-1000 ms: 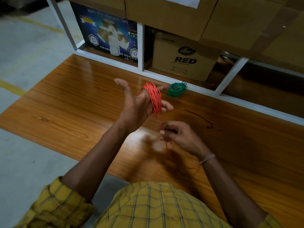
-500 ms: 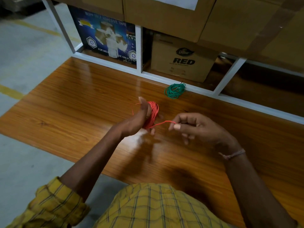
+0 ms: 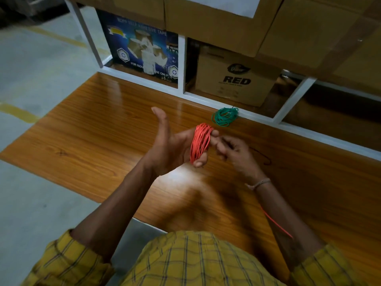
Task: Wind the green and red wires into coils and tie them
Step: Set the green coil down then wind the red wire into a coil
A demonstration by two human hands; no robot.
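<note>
Red wire (image 3: 199,143) is wound in many turns around the fingers of my left hand (image 3: 172,147), whose thumb sticks up and whose palm faces right. My right hand (image 3: 233,150) sits just right of the coil, fingers pinched at the coil's edge; the wire in its pinch is hidden. A loose red wire tail (image 3: 277,223) trails down past my right forearm. The green wire (image 3: 224,117) lies as a finished coil on the wooden table (image 3: 103,141), against the white shelf frame (image 3: 206,99), beyond both hands.
Behind the table a white metal rack holds a blue tape carton (image 3: 142,52) and a brown box marked RED (image 3: 237,79), with more cardboard boxes (image 3: 216,19) above. A thin dark strand (image 3: 266,159) lies on the table right of my hands. Grey floor to the left.
My left hand turned palm-up and rose with the red coil. My right hand moved in from the right to the coil's edge, and the wire tail now hangs by my right forearm.
</note>
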